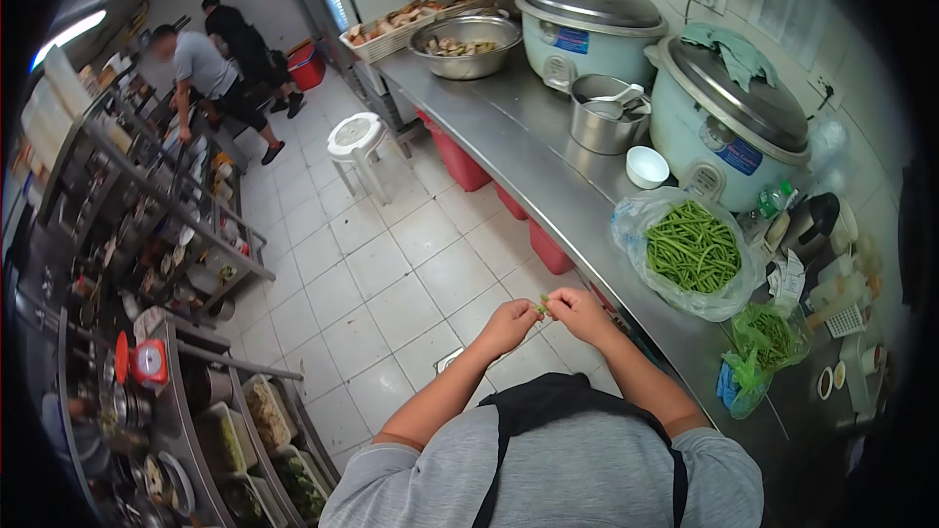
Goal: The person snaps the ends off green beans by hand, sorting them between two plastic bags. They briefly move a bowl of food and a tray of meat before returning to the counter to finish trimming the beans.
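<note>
My left hand and my right hand are close together in front of my chest, over the tiled floor. Both pinch a small green piece of bean between their fingertips. To the right of my hands, cut green beans fill an open clear plastic bag on the steel counter. Nearer to me on the counter, a green plastic bag holds more thin green beans.
Two large rice cookers, a steel pot, a white bowl and a metal basin stand along the counter. A white stool is on the floor. Two people work at the far left, beyond crowded shelves.
</note>
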